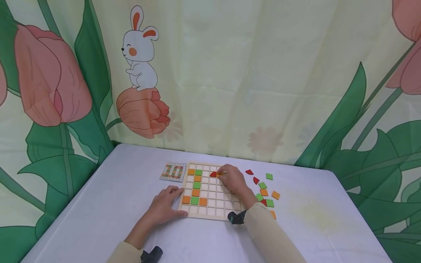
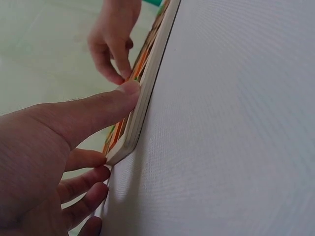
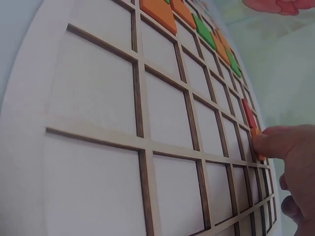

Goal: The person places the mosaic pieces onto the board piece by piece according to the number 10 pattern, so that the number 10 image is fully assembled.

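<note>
A wooden grid board lies on the table, with orange square tiles and green square tiles set in cells on its left side. My left hand rests at the board's near left corner. Its straight thumb touches the rim while its fingertips touch the left side. Near the far edge, my right hand pinches an orange tile over a cell; its fingers partly cover the tile. Just left of that tile, a red quarter-round tile sits in the grid.
A pattern card with a coloured grid lies beyond the left hand, beside the board. Loose tiles are scattered to the right: red pieces, green squares and orange squares. A printed curtain hangs behind the white-covered table.
</note>
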A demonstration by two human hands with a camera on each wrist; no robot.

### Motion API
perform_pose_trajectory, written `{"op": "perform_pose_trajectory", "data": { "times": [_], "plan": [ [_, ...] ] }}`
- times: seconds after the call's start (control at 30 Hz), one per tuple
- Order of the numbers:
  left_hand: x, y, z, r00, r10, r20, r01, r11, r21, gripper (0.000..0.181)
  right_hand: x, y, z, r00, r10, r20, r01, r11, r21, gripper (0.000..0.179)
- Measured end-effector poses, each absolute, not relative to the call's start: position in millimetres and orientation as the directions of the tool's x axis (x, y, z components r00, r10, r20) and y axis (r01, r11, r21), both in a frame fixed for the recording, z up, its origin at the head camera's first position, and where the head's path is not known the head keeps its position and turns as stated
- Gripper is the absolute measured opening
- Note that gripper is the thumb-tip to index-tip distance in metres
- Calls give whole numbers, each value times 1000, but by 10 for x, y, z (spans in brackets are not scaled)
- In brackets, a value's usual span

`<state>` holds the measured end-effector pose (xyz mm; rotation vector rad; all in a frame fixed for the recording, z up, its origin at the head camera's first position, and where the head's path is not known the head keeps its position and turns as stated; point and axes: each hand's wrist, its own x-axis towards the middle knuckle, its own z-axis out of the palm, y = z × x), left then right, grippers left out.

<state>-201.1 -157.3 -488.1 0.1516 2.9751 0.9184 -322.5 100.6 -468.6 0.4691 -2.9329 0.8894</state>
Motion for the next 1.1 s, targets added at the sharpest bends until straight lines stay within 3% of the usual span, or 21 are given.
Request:
{"op": "perform_pose_trajectory", "data": {
  "times": [0.27, 0.7, 1.1],
  "plan": [
    [-2010, -1537, -4867, -994, 109, 9, 96, 822, 562, 88, -3230, 1064, -4674, -953, -260, 152, -302, 826, -475, 6],
    [-2005, -1549, -4877, -994, 112, 3, 96, 831, 548, 87, -3156, 1179, -4723, -966, -223, 134, -259, 775, -577, 13],
    [-2013, -1568, -4897, -995, 105, -4, 86, 834, 545, 89, -3105, 1459, -4722, -982, -142, 125, -189, 783, -593, 19]
  ]
}}
